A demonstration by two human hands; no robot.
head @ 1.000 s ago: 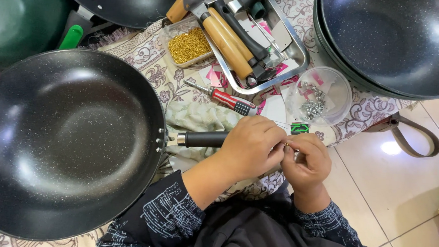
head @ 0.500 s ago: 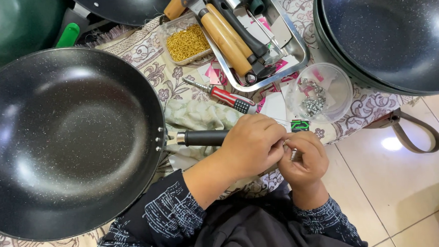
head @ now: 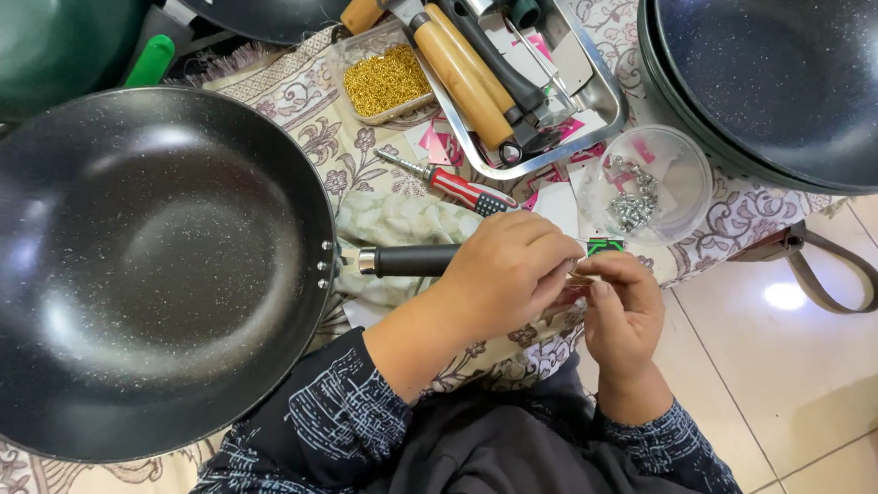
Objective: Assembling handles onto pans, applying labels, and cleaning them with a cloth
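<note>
**Both hands closed at the end of the wok handle**

The left hand (head: 506,273) is curled shut around the far end of the black handle (head: 413,261) of the large black wok (head: 137,271), which lies on the patterned cloth (head: 306,110). The right hand (head: 624,312) meets it, fingertips pinched together on a small part too hidden to identify.
</note>
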